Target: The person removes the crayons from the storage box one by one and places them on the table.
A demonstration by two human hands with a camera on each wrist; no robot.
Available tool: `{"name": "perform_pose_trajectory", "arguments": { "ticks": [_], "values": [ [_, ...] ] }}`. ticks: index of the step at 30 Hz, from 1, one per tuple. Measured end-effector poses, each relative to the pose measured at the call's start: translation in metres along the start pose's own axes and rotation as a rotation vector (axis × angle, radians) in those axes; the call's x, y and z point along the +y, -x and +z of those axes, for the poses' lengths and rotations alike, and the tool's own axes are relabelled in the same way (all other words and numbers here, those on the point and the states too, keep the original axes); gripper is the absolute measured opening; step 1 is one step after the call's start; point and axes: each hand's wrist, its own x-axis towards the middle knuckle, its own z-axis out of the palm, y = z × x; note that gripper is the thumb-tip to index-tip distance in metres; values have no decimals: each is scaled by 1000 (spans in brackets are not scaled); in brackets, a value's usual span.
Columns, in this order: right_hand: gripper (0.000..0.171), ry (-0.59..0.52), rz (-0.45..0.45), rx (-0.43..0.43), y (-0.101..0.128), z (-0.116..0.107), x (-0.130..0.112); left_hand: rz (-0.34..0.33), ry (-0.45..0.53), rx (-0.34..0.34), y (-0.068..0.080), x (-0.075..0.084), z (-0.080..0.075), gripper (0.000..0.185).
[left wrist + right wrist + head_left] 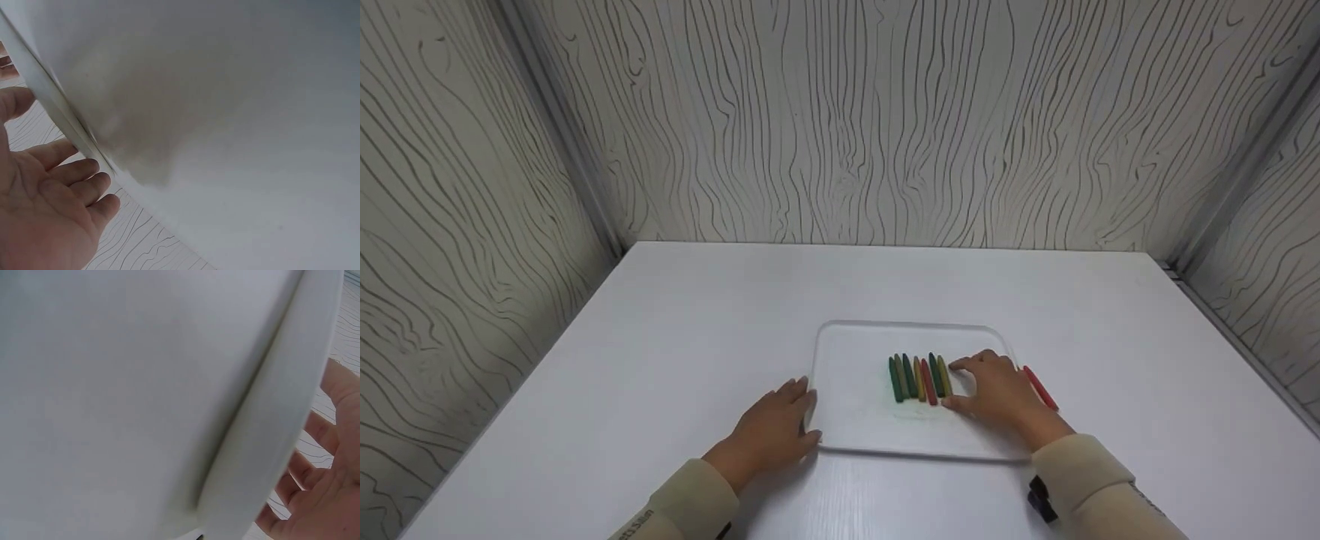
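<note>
Several crayons, green, yellow and red, lie side by side on a white tray (855, 420). At the row's right end is a yellow crayon (944, 375). My right hand (997, 390) is over the right part of the tray, with thumb and index finger spread close to that crayon's two ends; its other fingers are partly hidden. A red crayon (928, 381) lies within the row. Against the tray's left rim rests my left hand (772, 427), fingers loosely extended; the left wrist view shows its fingertips (104, 205) beside a pale edge.
Another red crayon (1041, 388) lies on the white table (697, 315) just outside the tray's right rim, beside my right hand. Faint green marks show on the tray below the row. Wood-grain patterned panels (840, 127) stand behind the table and at both sides.
</note>
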Motion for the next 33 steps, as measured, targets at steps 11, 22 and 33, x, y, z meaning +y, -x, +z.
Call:
{"name": "perform_pose_trajectory", "arguments": {
  "ticks": [11, 22, 33],
  "values": [
    [38, -106, 19, 2, 2, -4, -1, -2, 9, 6, -1, 0, 1, 60],
    [24, -184, 32, 47, 1, -5, -3, -9, 18, -2, -2, 0, 0, 61],
    [24, -290, 125, 12, 1, -3, -3, -17, 10, -16, -2, 0, 1, 61]
  ]
}}
